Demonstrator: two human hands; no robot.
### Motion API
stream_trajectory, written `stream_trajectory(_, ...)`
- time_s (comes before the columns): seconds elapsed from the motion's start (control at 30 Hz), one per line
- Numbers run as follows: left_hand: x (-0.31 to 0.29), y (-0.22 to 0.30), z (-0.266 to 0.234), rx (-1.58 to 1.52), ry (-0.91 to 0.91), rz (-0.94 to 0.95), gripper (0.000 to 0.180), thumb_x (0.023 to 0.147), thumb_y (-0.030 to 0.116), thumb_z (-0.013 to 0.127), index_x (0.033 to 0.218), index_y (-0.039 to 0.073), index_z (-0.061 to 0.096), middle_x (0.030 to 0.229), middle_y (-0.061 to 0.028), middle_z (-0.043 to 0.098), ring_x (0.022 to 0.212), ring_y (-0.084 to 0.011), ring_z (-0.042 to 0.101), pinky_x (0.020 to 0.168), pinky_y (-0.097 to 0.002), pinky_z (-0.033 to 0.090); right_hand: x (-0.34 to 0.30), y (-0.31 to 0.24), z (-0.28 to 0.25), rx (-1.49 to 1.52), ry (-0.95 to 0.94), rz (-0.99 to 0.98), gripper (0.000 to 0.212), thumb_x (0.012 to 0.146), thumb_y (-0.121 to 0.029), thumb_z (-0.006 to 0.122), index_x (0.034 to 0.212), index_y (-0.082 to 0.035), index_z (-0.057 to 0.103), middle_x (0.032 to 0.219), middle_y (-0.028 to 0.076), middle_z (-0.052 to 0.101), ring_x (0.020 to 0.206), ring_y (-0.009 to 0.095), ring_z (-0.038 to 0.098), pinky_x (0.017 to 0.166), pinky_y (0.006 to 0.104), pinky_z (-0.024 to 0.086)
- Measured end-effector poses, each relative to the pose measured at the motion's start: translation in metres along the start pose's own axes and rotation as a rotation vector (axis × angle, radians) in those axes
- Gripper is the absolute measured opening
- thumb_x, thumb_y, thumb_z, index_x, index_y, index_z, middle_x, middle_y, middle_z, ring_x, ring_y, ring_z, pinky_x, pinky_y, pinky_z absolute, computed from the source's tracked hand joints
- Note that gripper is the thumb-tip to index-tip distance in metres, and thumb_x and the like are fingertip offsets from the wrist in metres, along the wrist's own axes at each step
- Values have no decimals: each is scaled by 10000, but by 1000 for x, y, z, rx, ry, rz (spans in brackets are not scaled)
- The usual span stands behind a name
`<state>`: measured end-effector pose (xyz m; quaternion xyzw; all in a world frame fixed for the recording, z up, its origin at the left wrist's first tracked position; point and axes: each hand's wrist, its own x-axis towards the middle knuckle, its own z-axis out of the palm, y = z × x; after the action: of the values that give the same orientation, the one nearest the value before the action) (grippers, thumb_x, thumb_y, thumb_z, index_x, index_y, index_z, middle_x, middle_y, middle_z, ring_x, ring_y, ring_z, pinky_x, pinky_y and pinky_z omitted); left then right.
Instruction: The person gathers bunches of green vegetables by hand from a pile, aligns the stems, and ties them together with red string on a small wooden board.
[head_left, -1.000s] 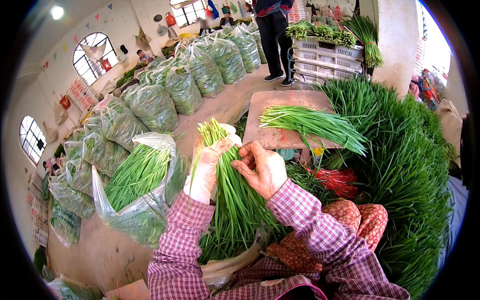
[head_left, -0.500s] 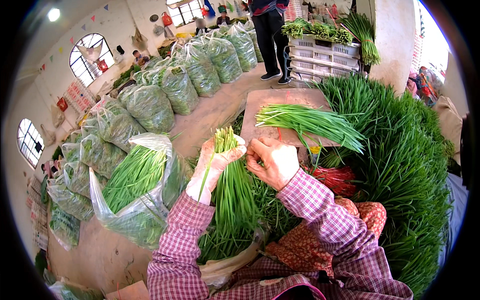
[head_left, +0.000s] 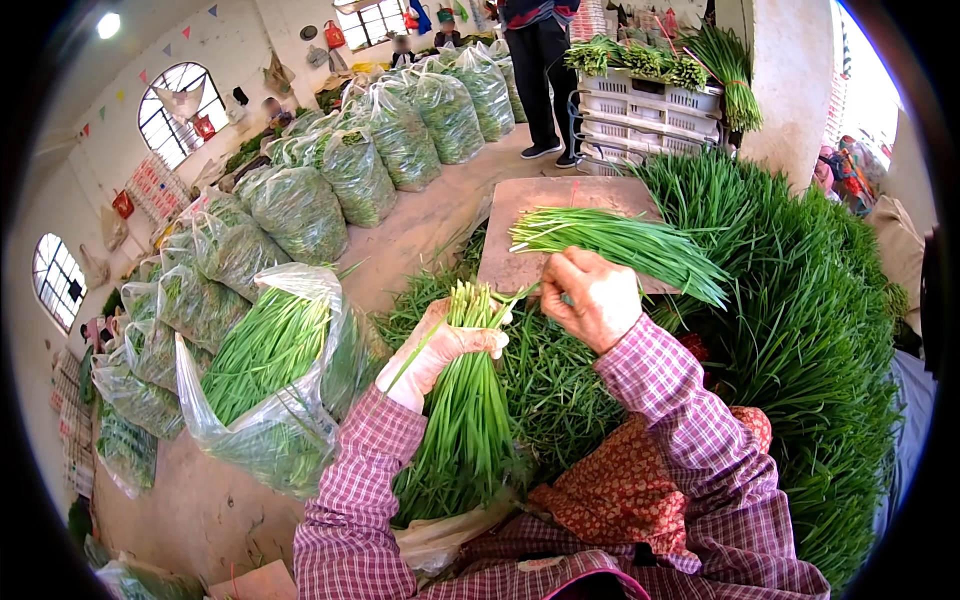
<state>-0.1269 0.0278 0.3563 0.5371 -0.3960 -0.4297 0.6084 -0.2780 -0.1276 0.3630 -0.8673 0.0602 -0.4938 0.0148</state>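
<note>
My left hand (head_left: 437, 352), which looks gloved, is wrapped round a bunch of garlic chives (head_left: 470, 405), pale cut ends up and green leaves hanging down over my lap. To its right, my right hand (head_left: 592, 298) is closed in a pinch. A thin chive blade (head_left: 519, 295) stretches from the bunch's top to its fingertips. Just beyond the right hand, another bundle of chives (head_left: 620, 243) lies across a flat board (head_left: 508, 203). Loose leaves and trimmings (head_left: 555, 375) are heaped below my hands.
On the left stands an open plastic bag of chives (head_left: 265, 350), with rows of filled bags (head_left: 300, 208) behind it. A large chive pile (head_left: 800, 340) rises on my right. Stacked white crates (head_left: 645, 115) hold bundles at the back, beside a standing person (head_left: 540, 80).
My right hand has moved away from the bunch, rightward and up, drawing a blade outward. My left hand still grips the bunch, slightly lower.
</note>
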Motion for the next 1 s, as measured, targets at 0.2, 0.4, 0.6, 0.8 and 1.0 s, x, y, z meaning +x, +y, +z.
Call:
stream_trajectory(0.2, 0, -14, -7, -55, -8, 38, 377, 744, 76, 736, 1063, -27, 563, 957, -112, 644, 720, -123, 594, 673, -287, 510, -22, 49, -13, -215, -88, 211, 91, 771, -131, 575, 721, -105, 504, 658, 49, 538, 610, 220, 602, 495, 363, 486)
stream_trajectory(0.4, -1, -18, -6, -6, 48, 16, 394, 722, 48, 743, 1071, -19, 574, 948, -107, 654, 751, -133, 617, 710, -288, 514, -36, 28, -4, -177, -395, 246, 275, 778, -336, 682, 994, -169, 645, 849, 65, 598, 712, 226, 630, 615, 382, 525)
stream_trajectory(0.6, 6, -19, 13, -14, 10, 132, 418, 723, 27, 742, 1100, 0, 562, 1064, -78, 622, 910, -164, 617, 785, -298, 533, 16, -42, -3, 162, -181, -180, 217, 699, -223, 695, 905, -170, 651, 847, 23, 562, 876, 203, 567, 744, 360, 496)
stream_trajectory(0.8, 14, -17, 21, 416, 89, 59, 510, 690, 63, 780, 1140, 12, 547, 1116, -73, 605, 991, -177, 592, 864, -290, 489, 15, -38, 14, 450, -182, 32, 98, 792, -165, 657, 865, -104, 631, 827, 29, 612, 838, 178, 595, 767, 324, 486)
stream_trajectory(1.0, 7, -29, 5, 42, 58, -52, 350, 721, 0, 732, 1030, -18, 570, 913, -104, 663, 730, -151, 623, 678, -285, 519, 17, -3, 4, 1193, -38, 534, 171, 872, -146, 620, 1000, -36, 598, 844, 51, 659, 781, 105, 623, 713, 281, 510)
